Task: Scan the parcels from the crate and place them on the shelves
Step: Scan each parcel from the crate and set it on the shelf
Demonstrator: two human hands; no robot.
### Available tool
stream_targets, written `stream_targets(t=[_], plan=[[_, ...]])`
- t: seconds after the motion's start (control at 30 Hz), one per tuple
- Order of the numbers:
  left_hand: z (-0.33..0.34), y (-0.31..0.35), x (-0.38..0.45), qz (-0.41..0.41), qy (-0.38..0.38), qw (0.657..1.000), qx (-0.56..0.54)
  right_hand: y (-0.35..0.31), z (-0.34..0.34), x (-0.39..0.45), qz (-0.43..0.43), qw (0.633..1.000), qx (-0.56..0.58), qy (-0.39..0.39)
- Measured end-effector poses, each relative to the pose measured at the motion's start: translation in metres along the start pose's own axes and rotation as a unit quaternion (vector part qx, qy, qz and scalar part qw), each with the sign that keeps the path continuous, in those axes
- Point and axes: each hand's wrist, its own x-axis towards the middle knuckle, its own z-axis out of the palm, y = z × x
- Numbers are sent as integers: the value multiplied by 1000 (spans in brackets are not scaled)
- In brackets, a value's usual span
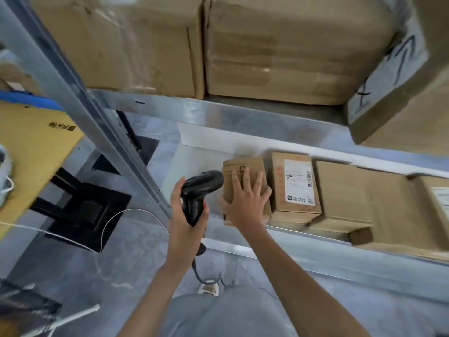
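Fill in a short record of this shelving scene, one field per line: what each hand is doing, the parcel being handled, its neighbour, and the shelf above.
left hand: left hand grips the black scanner by its handle
right hand: right hand lies with spread fingers on the small brown parcel
parcel place: on the lower shelf, at the left end of a row
neighbour: labelled box right beside it
upper shelf: large cardboard cartons
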Motion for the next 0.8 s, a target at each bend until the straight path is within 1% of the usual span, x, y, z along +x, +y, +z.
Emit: stream_targets(t=[0.2,0.33,0.5,0.63,0.8], plan=[[-12,-5,9,-10,-13,999,-29,-9,2,-1,26,999,13,17],[-19,-8,13,-16,-5,999,-49,-11,1,-3,37,999,22,26],[-23,-15,17,-30,0,997,-75,-19,-11,-16,46,991,113,60],[-25,-29,23,-72,32,990,-119,-28,-23,-43,58,974,188,110],[-20,-35,25,-129,59,981,-132,-44,-29,-73,63,958,250,126]])
